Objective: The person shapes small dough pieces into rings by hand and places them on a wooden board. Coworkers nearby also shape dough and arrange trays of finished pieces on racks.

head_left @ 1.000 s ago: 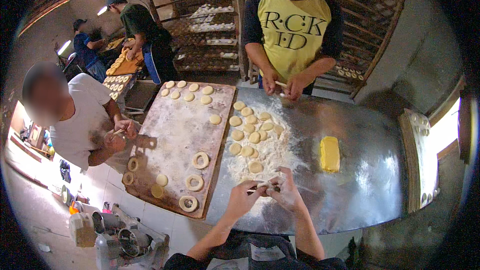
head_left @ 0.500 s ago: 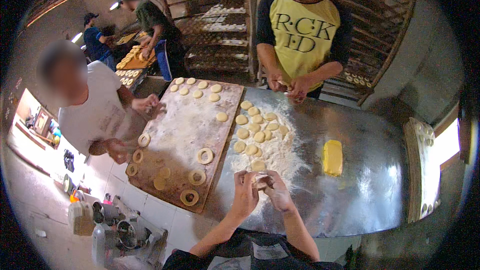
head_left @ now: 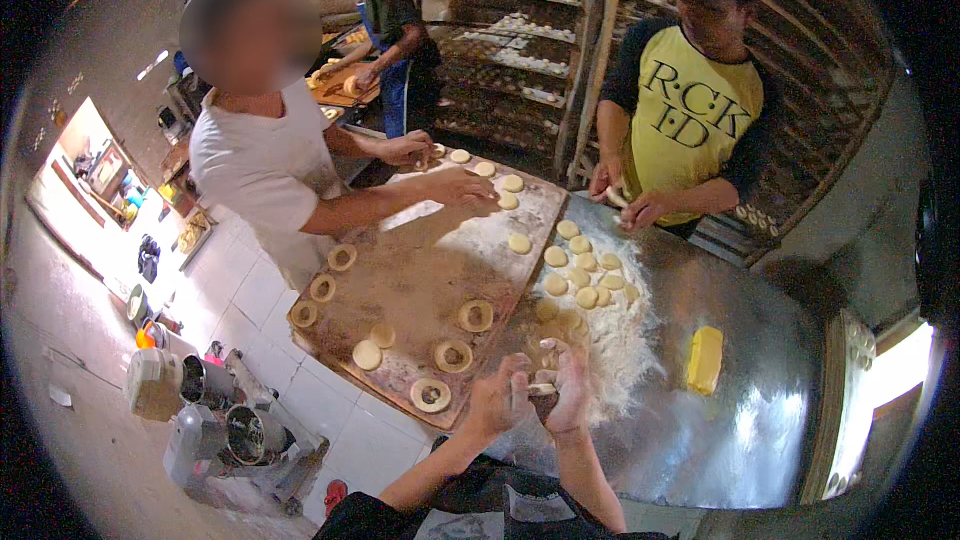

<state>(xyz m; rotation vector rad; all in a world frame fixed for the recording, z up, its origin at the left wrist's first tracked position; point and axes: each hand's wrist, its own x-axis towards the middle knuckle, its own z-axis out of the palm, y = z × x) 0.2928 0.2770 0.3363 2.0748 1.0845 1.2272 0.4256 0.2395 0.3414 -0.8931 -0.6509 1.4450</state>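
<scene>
Metal table (head_left: 690, 445); hands (head_left: 497, 400) (head_left: 567, 398) facing inward, dough (head_left: 541, 389) between

Two bare forearms (head_left: 430, 472) slant upward and inward, the bare left hand (head_left: 500, 397) and pale-dusted right hand (head_left: 567, 393) facing closely, fingers (head_left: 514, 370) bent.

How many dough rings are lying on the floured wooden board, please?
6. Three rings lie along the left side of the board, three toward its near right. A co-worker's arms cover part, so others may be hidden.
</scene>
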